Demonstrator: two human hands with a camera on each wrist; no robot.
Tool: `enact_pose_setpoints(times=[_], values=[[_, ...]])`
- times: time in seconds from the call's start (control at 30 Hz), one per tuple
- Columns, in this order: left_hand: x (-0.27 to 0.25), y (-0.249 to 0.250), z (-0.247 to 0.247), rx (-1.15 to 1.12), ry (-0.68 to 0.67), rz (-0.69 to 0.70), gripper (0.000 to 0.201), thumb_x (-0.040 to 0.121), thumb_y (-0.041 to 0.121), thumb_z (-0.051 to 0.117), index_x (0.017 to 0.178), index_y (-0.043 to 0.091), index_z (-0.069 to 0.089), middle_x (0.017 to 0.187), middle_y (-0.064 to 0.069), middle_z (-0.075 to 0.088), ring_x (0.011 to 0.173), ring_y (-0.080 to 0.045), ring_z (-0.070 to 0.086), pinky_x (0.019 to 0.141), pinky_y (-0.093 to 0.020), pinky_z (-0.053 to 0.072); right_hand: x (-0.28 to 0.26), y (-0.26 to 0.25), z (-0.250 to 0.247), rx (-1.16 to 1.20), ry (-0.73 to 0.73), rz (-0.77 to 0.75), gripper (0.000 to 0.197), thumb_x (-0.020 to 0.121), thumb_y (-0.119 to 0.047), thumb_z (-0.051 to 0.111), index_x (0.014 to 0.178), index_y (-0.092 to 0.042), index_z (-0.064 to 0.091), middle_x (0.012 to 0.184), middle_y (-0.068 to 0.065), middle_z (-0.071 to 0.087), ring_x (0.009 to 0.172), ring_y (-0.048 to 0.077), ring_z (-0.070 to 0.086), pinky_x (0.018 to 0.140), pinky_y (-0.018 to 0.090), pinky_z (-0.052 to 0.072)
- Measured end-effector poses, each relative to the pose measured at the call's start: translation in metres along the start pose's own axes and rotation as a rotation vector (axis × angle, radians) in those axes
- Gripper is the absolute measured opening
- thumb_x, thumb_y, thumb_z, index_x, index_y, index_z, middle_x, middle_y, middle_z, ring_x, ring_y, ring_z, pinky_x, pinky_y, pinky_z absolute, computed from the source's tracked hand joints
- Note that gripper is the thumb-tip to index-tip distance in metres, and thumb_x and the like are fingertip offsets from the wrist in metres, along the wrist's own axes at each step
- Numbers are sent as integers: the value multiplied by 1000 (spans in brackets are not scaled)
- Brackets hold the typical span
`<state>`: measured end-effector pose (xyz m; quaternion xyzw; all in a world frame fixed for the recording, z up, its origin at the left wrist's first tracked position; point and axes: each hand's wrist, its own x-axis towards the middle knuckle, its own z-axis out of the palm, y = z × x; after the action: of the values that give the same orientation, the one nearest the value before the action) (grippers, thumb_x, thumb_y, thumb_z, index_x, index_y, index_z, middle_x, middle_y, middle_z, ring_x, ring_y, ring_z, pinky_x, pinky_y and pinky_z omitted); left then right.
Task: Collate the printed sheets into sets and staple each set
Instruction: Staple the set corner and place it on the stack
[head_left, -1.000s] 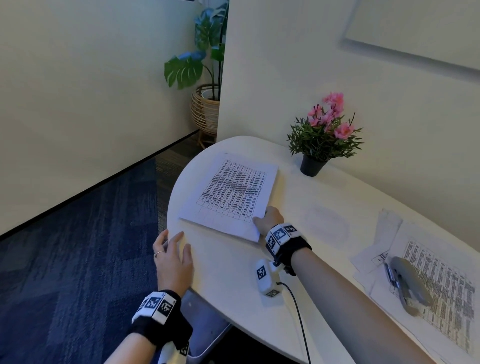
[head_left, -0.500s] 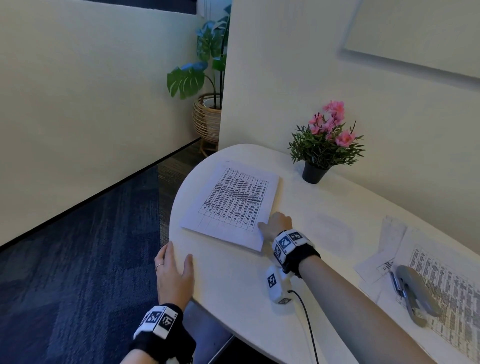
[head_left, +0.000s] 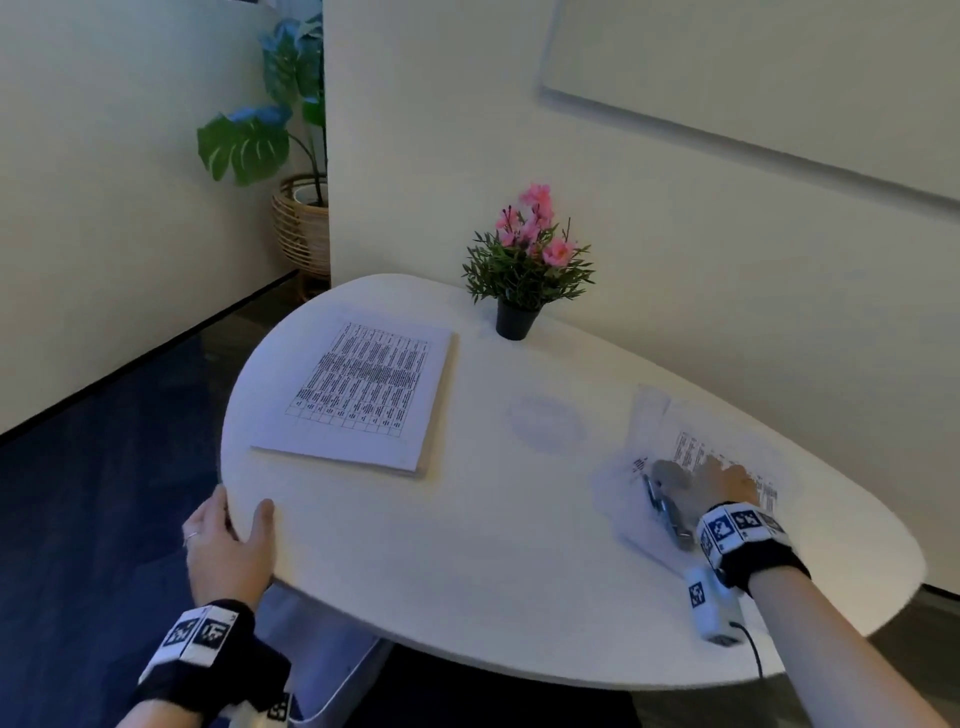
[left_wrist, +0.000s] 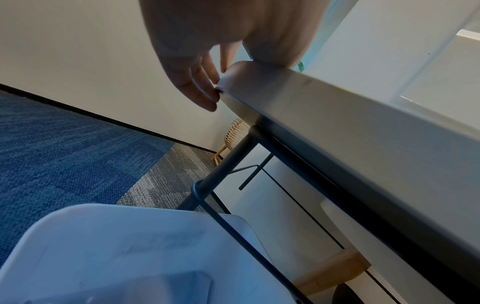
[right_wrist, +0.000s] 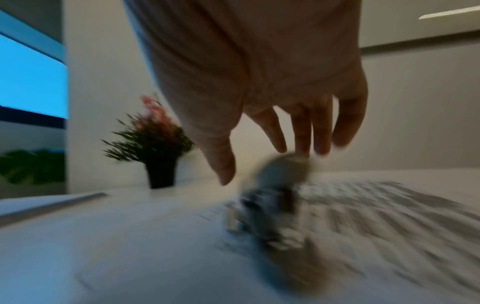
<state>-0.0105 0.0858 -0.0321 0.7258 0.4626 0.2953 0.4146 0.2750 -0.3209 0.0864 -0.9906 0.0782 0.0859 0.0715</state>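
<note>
From the head view, the left hand (head_left: 228, 545) rests on the near rim of the white table (head_left: 467, 561), thumb lying on top and the fingers dropping over the edge, relaxed and holding nothing. Just beyond that hand lies a squared stack of printed sheets (head_left: 363, 395). Far across the table, the right hand (head_left: 724, 486) sits over the grey stapler (head_left: 670, 499), which lies on a looser spread of printed pages (head_left: 727, 457); whether the fingers have closed on it cannot be told here. Between the hands and farther back stands a small black pot (head_left: 514, 322) holding a green plant with pink flowers (head_left: 530, 249). Beyond the left hand, on the floor, a woven basket (head_left: 301, 228) holds a large-leaved plant (head_left: 260, 135).

The left wrist view shows the left hand's fingers (left_wrist: 200, 88) loosely extended, touching the rounded table edge (left_wrist: 259, 82), with the thumb on top. Below the hand are a dark table leg (left_wrist: 223, 170) and a white chair seat (left_wrist: 116, 246).

The right wrist view is heavily blurred. The right hand's fingers (right_wrist: 301, 131) are spread and pointing down, one fingertip about touching the top of the stapler (right_wrist: 280, 185), the thumb apart to its left; nothing is gripped. Printed pages (right_wrist: 389, 216) lie under the stapler, and the potted flowers (right_wrist: 153, 135) stand to the hand's left.
</note>
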Motion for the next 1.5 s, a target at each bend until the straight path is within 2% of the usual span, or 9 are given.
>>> enact_pose_setpoints(times=[0.1, 0.33, 0.47, 0.6, 0.73, 0.87, 1.03, 1.2, 1.5], values=[[-3, 3, 1, 56, 5, -22, 41, 90, 31, 57, 124, 9, 52, 126, -20, 49, 113, -35, 44, 91, -52, 41, 1, 22, 9, 126, -112, -7, 46, 92, -42, 54, 63, -7, 43, 55, 5, 42, 46, 15, 38, 49, 22, 29], [-15, 30, 1, 168, 41, 59, 45, 83, 7, 64, 128, 8, 55, 138, -15, 36, 124, -40, 37, 100, -56, 37, -16, 49, -5, 877, -217, 161, 66, 79, -73, 48, 79, -6, 51, 69, 13, 50, 62, 25, 53, 66, 41, 51], [-33, 69, 14, 182, -105, 299, 39, 80, 1, 67, 118, 7, 62, 134, -20, 44, 123, -37, 40, 105, -51, 34, -13, 87, -16, 1419, -56, 253, 32, 84, -32, 68, 92, -3, 56, 80, 16, 65, 64, 28, 59, 59, 40, 55], [-72, 109, 46, 244, -415, 659, 30, 80, 4, 70, 108, 11, 66, 125, -12, 55, 110, -34, 55, 96, -44, 41, 6, 135, -9, 1062, 86, 329, 80, 39, -46, 87, 100, -3, 59, 83, 23, 65, 54, 26, 57, 49, 30, 49], [-113, 146, 77, 376, -952, 885, 27, 91, 26, 61, 106, 45, 51, 128, 9, 45, 118, -11, 48, 104, -29, 36, -28, 146, -18, 711, -25, 369, 35, 70, -22, 79, 83, 0, 55, 67, 14, 59, 50, 21, 50, 43, 23, 38], [-139, 167, 106, 652, -1206, 889, 41, 95, 38, 52, 135, 28, 47, 147, 7, 31, 133, -13, 35, 110, -28, 27, -37, 141, -12, 476, -186, 283, 40, 71, -30, 80, 86, -2, 55, 67, 8, 53, 57, 21, 51, 47, 25, 39], [-145, 160, 115, 761, -1225, 818, 58, 91, 40, 58, 143, 24, 37, 153, 4, 21, 138, -16, 27, 112, -31, 26, 12, 145, 27, 278, -128, 237, 86, 18, -69, 79, 81, -13, 61, 92, 11, 62, 94, 30, 57, 79, 37, 53], [-144, 149, 111, 670, -1196, 793, 55, 90, 42, 59, 140, 28, 40, 152, 8, 23, 136, -15, 29, 111, -32, 29, -22, 129, 1, 459, -149, 163, 37, 64, -26, 87, 82, -4, 63, 82, 11, 65, 71, 23, 61, 63, 27, 50], [-143, 191, 131, 658, -1224, 674, 45, 92, 41, 57, 134, 26, 48, 144, 0, 37, 131, -18, 39, 107, -30, 32, -36, 136, -4, 428, 319, -45, 21, 75, -5, 65, 84, -17, 51, 74, 6, 57, 67, 25, 53, 63, 26, 42]])
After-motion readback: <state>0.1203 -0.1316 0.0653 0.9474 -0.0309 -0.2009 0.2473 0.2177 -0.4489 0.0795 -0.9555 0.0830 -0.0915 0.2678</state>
